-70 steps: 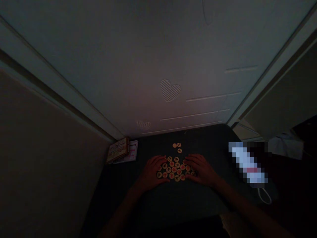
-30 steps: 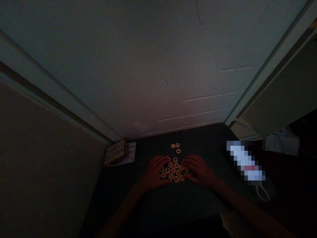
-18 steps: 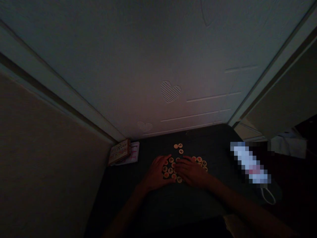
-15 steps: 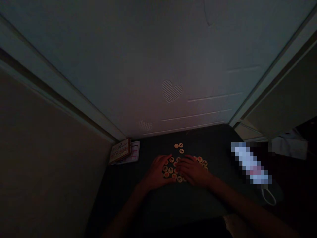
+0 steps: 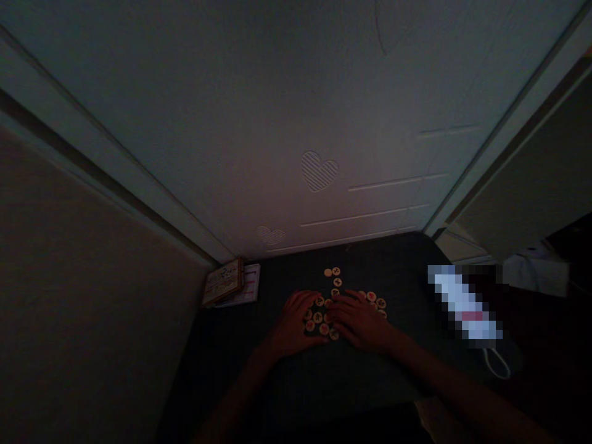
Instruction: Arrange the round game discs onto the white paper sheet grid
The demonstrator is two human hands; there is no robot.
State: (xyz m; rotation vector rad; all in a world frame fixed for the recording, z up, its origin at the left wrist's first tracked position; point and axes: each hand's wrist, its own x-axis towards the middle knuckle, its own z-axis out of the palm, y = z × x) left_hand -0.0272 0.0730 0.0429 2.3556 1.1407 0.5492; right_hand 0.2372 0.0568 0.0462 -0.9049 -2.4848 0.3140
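Game pieces (image 5: 320,317), small pale round discs marked in red or black, lie in a loose cluster near the middle of a dark table (image 5: 296,382), between the person's two hands. The scene is very dim. Behind the table rises a pale wall panel (image 5: 231,123) with a striped heart (image 5: 319,171) embossed on it.

The left hand (image 5: 293,324) rests palm down at the left edge of the cluster, fingers spread and touching the nearest discs. The right hand (image 5: 363,322) lies palm down over the right part of the cluster and covers some of the discs, its fingertips close to those of the left hand. Neither hand is closed around anything: both are flat and loose on the table and the discs.

At the right side of the table lies a pixelated oblong object (image 5: 465,305), with a loop of white cord (image 5: 496,364) just past its near end. At the far left corner a flat printed box (image 5: 222,282) sits tilted on a sheet of paper (image 5: 250,285) with red print. A few discs (image 5: 375,302) show just beyond the right hand's knuckles, and three more (image 5: 333,275) lie apart from the cluster, towards the wall.
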